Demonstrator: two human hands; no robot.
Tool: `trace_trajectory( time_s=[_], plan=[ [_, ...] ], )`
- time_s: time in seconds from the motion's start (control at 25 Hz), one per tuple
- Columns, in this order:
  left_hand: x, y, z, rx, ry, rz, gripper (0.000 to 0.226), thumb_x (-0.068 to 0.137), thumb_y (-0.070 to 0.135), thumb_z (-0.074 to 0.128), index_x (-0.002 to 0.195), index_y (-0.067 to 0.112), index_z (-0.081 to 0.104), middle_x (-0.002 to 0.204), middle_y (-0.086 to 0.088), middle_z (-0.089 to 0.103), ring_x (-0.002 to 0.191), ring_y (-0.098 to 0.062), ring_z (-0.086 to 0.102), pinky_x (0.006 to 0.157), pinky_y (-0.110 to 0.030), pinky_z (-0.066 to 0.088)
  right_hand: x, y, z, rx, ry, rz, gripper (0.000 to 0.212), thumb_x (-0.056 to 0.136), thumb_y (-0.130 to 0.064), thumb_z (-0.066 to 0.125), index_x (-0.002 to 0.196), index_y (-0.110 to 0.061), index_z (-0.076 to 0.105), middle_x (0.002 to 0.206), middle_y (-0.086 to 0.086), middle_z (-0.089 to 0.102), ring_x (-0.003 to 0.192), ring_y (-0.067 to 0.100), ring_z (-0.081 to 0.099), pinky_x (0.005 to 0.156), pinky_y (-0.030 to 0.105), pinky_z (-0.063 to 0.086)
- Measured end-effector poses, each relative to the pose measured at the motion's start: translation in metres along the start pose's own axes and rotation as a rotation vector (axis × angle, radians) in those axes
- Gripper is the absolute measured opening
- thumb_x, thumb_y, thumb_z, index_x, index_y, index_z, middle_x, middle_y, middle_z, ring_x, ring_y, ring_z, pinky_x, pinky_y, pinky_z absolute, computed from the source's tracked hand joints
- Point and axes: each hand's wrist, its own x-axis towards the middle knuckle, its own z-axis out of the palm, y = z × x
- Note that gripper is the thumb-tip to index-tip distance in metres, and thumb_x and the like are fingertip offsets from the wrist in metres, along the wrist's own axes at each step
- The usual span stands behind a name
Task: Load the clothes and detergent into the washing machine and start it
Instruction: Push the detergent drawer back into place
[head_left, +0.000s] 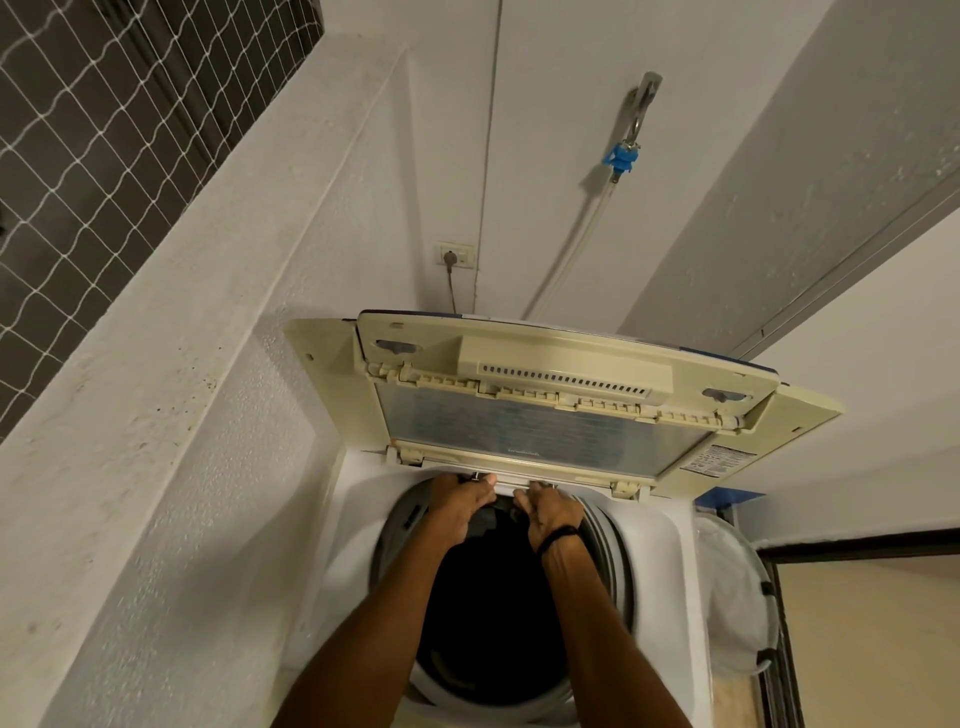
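1. At the far left a window (104, 156) covered with white netting sits above a pale ledge (171, 322).
2. My washing machine (358, 530) stands against the wall with its folding lid (545, 400) raised upright at the back; the drum (498, 613) below is dark, and I cannot make out any clothes in it.
3. My left hand (460, 506) reaches to the drum's far rim, fingers curled onto something small at the rear edge just under the lid; I cannot tell what it grips.
4. My right hand (553, 512), a dark band on the wrist, is just beside it, fingers bent onto the same rear edge; whether it pinches anything is hidden.
5. On the wall behind, a plug sits in a socket (454, 255), and right of it a hose (582, 244) hangs from a tap (641, 111) with a blue fitting.
6. Right of the machine stands a white mesh laundry basket (737, 597).
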Motion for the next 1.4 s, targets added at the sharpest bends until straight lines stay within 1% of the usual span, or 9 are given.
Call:
trace_trajectory(
  time_s=[0.16, 0.44, 0.6, 0.72, 0.8, 0.88, 1.08, 1.32, 1.4],
  plan=[
    [0.000, 0.001, 0.000, -0.005, 0.001, 0.017, 0.008, 0.082, 0.002, 0.074, 0.082, 0.005, 0.066, 0.087, -0.015, 0.071, 0.089, -0.035, 0.070, 0.091, -0.044, 0.055, 0.005, -0.001, 0.003, -0.001, 0.039, -0.006, 0.029, 0.087, 0.010, 0.052, 0.116, 0.010, 0.056, 0.097, 0.022, 0.067, 0.074, 0.025, 0.064, 0.080, 0.042, 0.057],
    [0.003, -0.002, 0.000, 0.018, 0.014, 0.045, 0.009, 0.081, 0.004, 0.076, 0.084, 0.004, 0.067, 0.096, -0.021, 0.071, 0.093, -0.037, 0.070, 0.089, -0.044, 0.057, 0.001, -0.004, 0.001, 0.021, 0.038, -0.009, 0.035, 0.089, 0.014, 0.046, 0.124, 0.013, 0.049, 0.103, 0.025, 0.067, 0.081, 0.032, 0.068, 0.083, 0.043, 0.055],
    [0.004, -0.004, 0.000, 0.009, 0.007, 0.033, 0.023, 0.081, 0.007, 0.077, 0.099, -0.002, 0.067, 0.094, -0.017, 0.072, 0.089, -0.032, 0.072, 0.088, -0.042, 0.057, 0.002, -0.007, 0.001, -0.024, 0.026, 0.022, 0.027, 0.092, 0.009, 0.045, 0.117, 0.008, 0.055, 0.098, 0.018, 0.067, 0.072, 0.023, 0.066, 0.072, 0.035, 0.057],
    [0.001, -0.006, -0.002, 0.018, 0.005, 0.072, 0.030, 0.079, 0.012, 0.079, 0.103, -0.002, 0.069, 0.095, -0.016, 0.074, 0.088, -0.029, 0.074, 0.087, -0.042, 0.058, 0.000, -0.007, -0.003, -0.022, -0.010, 0.046, 0.016, 0.094, 0.007, 0.043, 0.100, 0.000, 0.057, 0.079, 0.009, 0.069, 0.069, 0.019, 0.063, 0.060, 0.027, 0.057],
    [-0.002, -0.007, -0.003, 0.002, -0.002, 0.114, 0.030, 0.079, 0.012, 0.078, 0.104, -0.002, 0.070, 0.096, -0.017, 0.074, 0.088, -0.029, 0.074, 0.087, -0.041, 0.058, -0.004, -0.006, -0.006, -0.002, -0.004, 0.054, 0.014, 0.094, 0.007, 0.048, 0.102, -0.002, 0.055, 0.085, 0.011, 0.071, 0.075, 0.021, 0.066, 0.071, 0.032, 0.058],
    [-0.005, -0.006, -0.002, -0.018, 0.004, 0.135, 0.024, 0.079, 0.010, 0.078, 0.100, 0.001, 0.071, 0.098, -0.019, 0.074, 0.090, -0.030, 0.074, 0.087, -0.041, 0.058, -0.006, -0.002, -0.007, 0.037, 0.026, 0.018, 0.036, 0.091, 0.010, 0.053, 0.127, 0.004, 0.049, 0.112, 0.020, 0.069, 0.089, 0.026, 0.069, 0.087, 0.038, 0.056],
    [-0.008, -0.004, -0.001, -0.044, 0.011, 0.133, 0.023, 0.079, 0.007, 0.078, 0.100, 0.002, 0.070, 0.100, -0.020, 0.073, 0.091, -0.032, 0.073, 0.089, -0.041, 0.057, -0.008, 0.000, -0.003, 0.107, 0.028, -0.006, 0.054, 0.093, 0.011, 0.050, 0.143, 0.006, 0.032, 0.131, 0.022, 0.059, 0.112, 0.034, 0.063, 0.098, 0.044, 0.050],
    [-0.006, -0.005, 0.000, -0.027, 0.023, 0.124, 0.032, 0.079, 0.009, 0.079, 0.107, -0.003, 0.069, 0.101, -0.020, 0.073, 0.089, -0.030, 0.073, 0.085, -0.037, 0.058, -0.004, 0.002, -0.004, 0.058, 0.048, -0.019, 0.046, 0.092, 0.003, 0.058, 0.135, 0.007, 0.045, 0.114, 0.019, 0.068, 0.085, 0.021, 0.070, 0.083, 0.034, 0.055],
    [-0.007, -0.005, -0.001, -0.011, 0.027, 0.134, 0.030, 0.080, 0.009, 0.078, 0.106, -0.001, 0.069, 0.100, -0.019, 0.073, 0.089, -0.030, 0.073, 0.085, -0.037, 0.058, -0.003, 0.003, -0.006, 0.022, 0.037, -0.016, 0.038, 0.092, 0.002, 0.059, 0.128, 0.011, 0.050, 0.114, 0.023, 0.067, 0.089, 0.023, 0.071, 0.083, 0.035, 0.057]
  ],
)
